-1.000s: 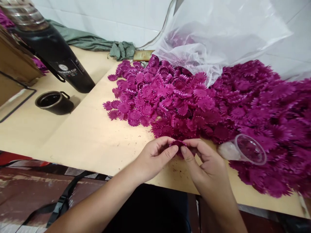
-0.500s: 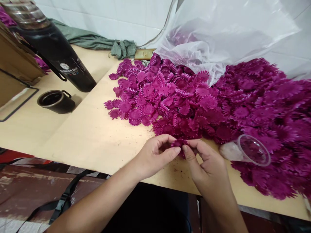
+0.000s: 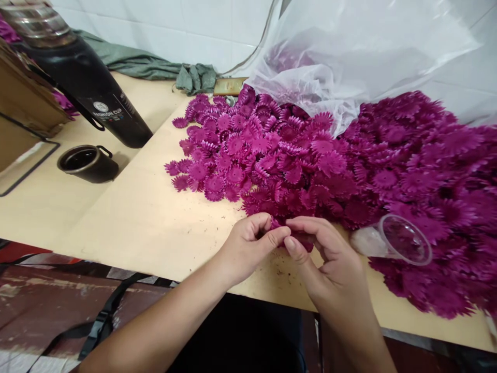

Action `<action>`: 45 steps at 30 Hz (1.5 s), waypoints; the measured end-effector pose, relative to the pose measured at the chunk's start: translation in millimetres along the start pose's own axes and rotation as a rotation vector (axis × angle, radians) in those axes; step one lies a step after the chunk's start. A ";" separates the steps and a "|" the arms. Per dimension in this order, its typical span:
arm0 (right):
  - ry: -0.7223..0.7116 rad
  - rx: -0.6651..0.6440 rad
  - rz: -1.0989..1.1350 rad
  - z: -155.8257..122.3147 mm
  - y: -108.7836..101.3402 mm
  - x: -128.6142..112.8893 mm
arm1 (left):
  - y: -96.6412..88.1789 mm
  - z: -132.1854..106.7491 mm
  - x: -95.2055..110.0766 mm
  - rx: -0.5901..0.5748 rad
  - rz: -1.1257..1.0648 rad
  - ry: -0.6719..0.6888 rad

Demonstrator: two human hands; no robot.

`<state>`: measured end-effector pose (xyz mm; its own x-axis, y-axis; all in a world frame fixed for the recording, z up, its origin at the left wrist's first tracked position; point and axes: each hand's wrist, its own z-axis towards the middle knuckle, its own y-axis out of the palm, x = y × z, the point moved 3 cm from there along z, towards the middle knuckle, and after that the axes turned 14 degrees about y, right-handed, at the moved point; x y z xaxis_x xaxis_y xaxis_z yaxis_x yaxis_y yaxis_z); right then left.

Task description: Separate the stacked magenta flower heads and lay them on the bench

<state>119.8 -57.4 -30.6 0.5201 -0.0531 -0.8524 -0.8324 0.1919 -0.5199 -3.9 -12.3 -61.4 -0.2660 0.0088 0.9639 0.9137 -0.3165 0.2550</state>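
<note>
Between my two hands is a small magenta artificial flower (image 3: 304, 241), mostly covered by the fingers. My left hand (image 3: 248, 241) pinches its left side with thumb and forefinger. From the other side, my right hand (image 3: 328, 251) has its thumb and bent fingers closed round the flower, the two thumb tips nearly meeting. Just beyond the hands lies a large heap of the same flat, fringed flowers (image 3: 236, 145), spreading far to the right. A clear plastic cup (image 3: 406, 241) rests on its side against the heap, right of my right hand.
A white plastic bag (image 3: 373, 46) lies over the back of the heap. At the left are a black bottle (image 3: 89, 88), a dark mug (image 3: 91, 163) and a cardboard box (image 3: 27, 98). Green cloth (image 3: 135, 59) runs along the wall. The table's (image 3: 155, 228) front edge is just below my hands.
My right hand's fingers have shifted left and over the flower. The flower, seen from above before, is now tilted and more hidden. The view has moved slightly.
</note>
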 end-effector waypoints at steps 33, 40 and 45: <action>0.224 0.107 0.746 -8.1 -47.2 10.7 | -23.1 4.2 17.1 0.076 0.313 0.180; 0.453 -0.104 1.006 -11.4 -17.0 19.8 | -9.5 13.1 17.2 -0.039 0.692 0.373; 0.557 -0.241 1.108 -15.7 3.0 24.7 | -1.5 3.3 26.3 -0.090 0.530 0.396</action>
<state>127.1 -73.6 -54.1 -0.5793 -0.3944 -0.7134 -0.8131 0.2182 0.5397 -11.3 -8.5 -36.2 0.1032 -0.5135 0.8519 0.9274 -0.2599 -0.2690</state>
